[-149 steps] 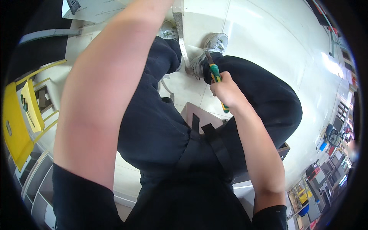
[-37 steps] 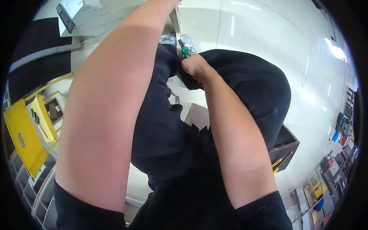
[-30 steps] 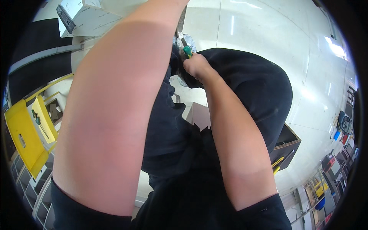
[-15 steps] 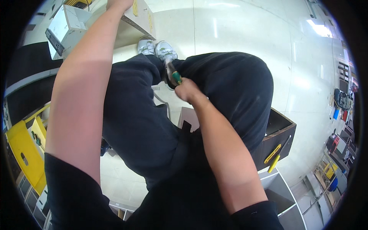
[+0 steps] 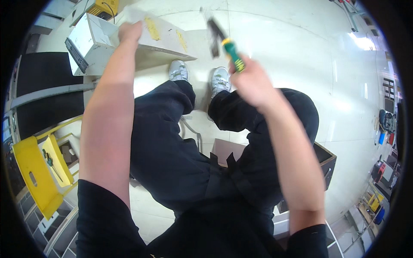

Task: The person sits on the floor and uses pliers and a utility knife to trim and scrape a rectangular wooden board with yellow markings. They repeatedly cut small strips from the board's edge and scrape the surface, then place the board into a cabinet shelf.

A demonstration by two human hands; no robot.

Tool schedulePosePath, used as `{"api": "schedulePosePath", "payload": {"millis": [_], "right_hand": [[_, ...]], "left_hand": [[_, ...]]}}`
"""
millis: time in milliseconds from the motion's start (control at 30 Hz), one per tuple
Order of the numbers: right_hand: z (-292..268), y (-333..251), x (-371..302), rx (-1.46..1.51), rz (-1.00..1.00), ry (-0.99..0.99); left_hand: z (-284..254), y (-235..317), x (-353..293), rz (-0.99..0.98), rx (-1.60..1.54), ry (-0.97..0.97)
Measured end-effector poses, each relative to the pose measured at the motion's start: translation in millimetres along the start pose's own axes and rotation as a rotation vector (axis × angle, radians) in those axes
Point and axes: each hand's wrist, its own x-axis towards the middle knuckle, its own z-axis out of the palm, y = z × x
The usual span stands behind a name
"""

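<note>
My left hand (image 5: pixel 130 32) reaches far forward, its fingers closed over a pale board (image 5: pixel 165 39) with yellow patches on its face. The board stands on edge at the far left, beside a white box (image 5: pixel 91 49) with a dark metal slide rail on its side. In my right hand (image 5: pixel 251 81) is a hammer (image 5: pixel 232 55) with a green and yellow handle. It is raised over the floor, right of the board and apart from it; its dark head is blurred by motion.
A yellow chair (image 5: pixel 32 176) stands at the left, with green-handled screwdrivers (image 5: pixel 48 158) on a yellow piece beside it. Black panels (image 5: pixel 47 73) lie behind it. A dark wooden box (image 5: pixel 327 161) is by my right knee. Tools and carts line the far right.
My right hand has lifted the hammer from between my legs, up and to the right. My feet and knees have moved apart. My left hand still grips the board, which now shows more fully.
</note>
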Motion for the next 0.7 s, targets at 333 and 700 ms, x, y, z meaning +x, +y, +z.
{"api": "schedulePosePath", "payload": {"millis": [333, 700], "right_hand": [[-78.7, -1.3, 15.4, 0.6, -0.215, 0.286], [-85.2, -25.7, 46.7, 0.567, 0.063, 0.301]], "left_hand": [[-47.0, -117.9, 40.6, -0.456, -0.713, -0.052], [14.5, -271.6, -74.6, -1.012, -1.179, -0.303]]}}
